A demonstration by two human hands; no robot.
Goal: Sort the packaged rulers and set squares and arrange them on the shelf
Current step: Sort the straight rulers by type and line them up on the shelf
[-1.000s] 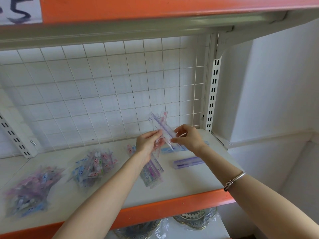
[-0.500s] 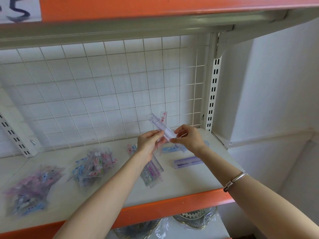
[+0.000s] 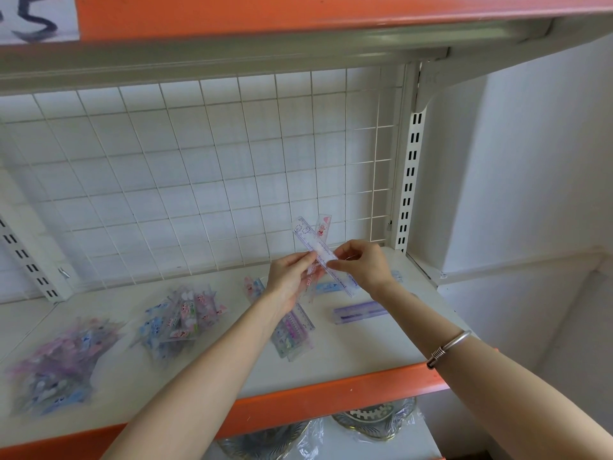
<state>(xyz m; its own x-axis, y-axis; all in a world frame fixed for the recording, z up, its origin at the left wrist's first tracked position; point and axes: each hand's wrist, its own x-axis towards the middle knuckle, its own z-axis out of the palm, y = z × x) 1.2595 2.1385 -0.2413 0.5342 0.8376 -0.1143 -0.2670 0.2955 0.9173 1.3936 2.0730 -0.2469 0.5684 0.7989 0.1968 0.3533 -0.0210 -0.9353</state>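
Observation:
Both hands are raised over the right part of the white shelf. My right hand pinches a clear packaged ruler with purple print that slants up to the left. My left hand holds a second clear ruler with pink print, which crosses behind the first and points up. Below my left hand lies a small stack of packaged rulers. A purple packaged ruler and a blue one lie flat on the shelf near my right wrist.
Two heaps of packaged stationery lie further left: a mixed pink-and-blue one and a purplish one. A white wire grid backs the shelf. An orange-edged shelf hangs overhead. Wrapped round items sit on the level below.
The two held rulers have shifted slightly between my fingers, staying crossed at about the same height. Nothing on the shelf has moved.

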